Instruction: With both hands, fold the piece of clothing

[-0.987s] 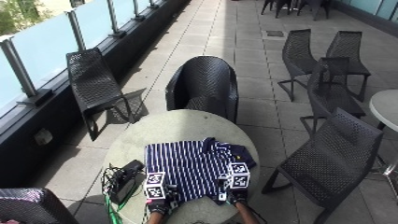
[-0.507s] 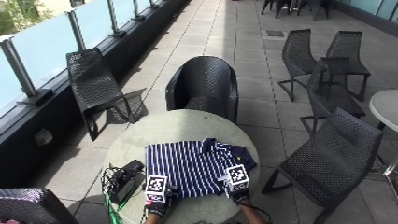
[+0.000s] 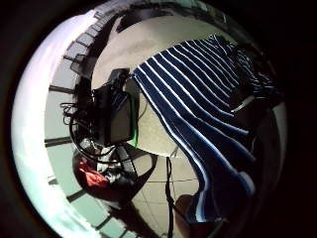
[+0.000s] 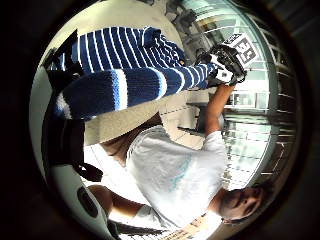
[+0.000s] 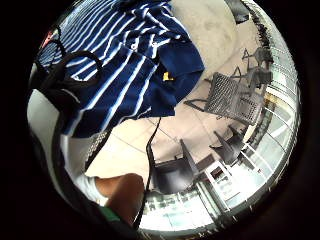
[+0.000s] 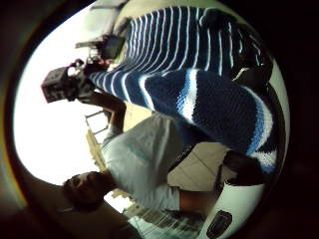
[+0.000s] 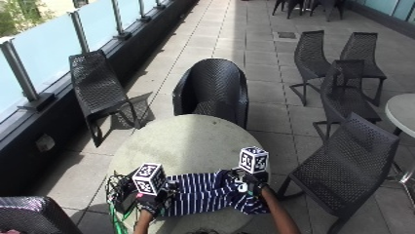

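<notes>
Beside black gear (image 7: 123, 197) on the round table (image 7: 188, 144), both hands grip the striped sweater (image 7: 204, 192).

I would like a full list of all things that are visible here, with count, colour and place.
Navy knitted garment with white stripes: one, near edge of table, both hands grip it.
Round pale stone table: one, centre.
Black electronic box with cables: one, table's left edge.
Black woven chairs: at least five around the table, more far off.
Second round table: one, pale, right edge.
Glass railing: left side.
Left hand: black glove, grips garment.
Right hand: black glove, grips garment.
</notes>
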Action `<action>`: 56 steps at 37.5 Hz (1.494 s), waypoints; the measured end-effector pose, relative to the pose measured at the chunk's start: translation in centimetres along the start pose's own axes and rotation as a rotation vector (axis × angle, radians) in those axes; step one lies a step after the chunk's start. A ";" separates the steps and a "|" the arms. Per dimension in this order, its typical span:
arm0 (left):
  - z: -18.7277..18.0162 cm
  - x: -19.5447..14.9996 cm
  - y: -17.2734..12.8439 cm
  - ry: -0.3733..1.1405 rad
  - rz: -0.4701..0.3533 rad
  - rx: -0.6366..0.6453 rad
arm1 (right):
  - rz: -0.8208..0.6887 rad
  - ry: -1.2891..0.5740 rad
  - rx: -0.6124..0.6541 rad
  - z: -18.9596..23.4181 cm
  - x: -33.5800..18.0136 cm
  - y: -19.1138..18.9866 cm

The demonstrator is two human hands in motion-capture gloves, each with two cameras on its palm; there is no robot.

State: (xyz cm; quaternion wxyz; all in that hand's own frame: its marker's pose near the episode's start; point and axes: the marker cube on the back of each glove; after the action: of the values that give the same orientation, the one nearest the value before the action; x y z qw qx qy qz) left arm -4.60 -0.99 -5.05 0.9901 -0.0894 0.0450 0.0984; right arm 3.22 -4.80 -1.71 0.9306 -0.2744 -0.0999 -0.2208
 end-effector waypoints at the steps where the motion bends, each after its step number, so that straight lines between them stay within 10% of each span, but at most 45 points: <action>1: -0.4 -0.6 -1.3 0.010 -0.042 0.031 | 0.019 -0.043 0.020 -1.2 0.4 -1.1; 10: 2.0 -4.8 -12.6 -0.204 -0.383 0.130 | 0.420 -0.116 -0.081 -5.2 0.9 -7.1; 20: 1.5 -3.6 -12.4 -0.289 -0.436 0.258 | 0.593 -0.154 -0.056 -3.2 3.7 -8.8; 25: 6.4 -6.4 -15.1 -0.187 -0.385 0.239 | 0.549 -0.207 0.291 -3.8 4.1 -5.9; 31: 6.9 -4.7 -13.1 -0.191 -0.273 0.289 | 0.618 -0.200 0.403 -0.6 8.1 -2.9; 43: 10.0 -2.6 -10.6 -0.312 -0.239 0.149 | 0.828 -0.117 0.286 8.6 13.5 -0.8; 56: 10.1 -1.7 -9.1 -0.256 -0.244 0.080 | 0.965 -0.027 0.370 8.2 8.7 3.0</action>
State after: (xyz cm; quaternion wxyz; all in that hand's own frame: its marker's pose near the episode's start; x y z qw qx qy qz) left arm -3.73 -8.18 6.57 0.9951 -0.0417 -0.0889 -0.0139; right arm 11.80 -1.12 6.40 0.9581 -0.1228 -0.0114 0.2584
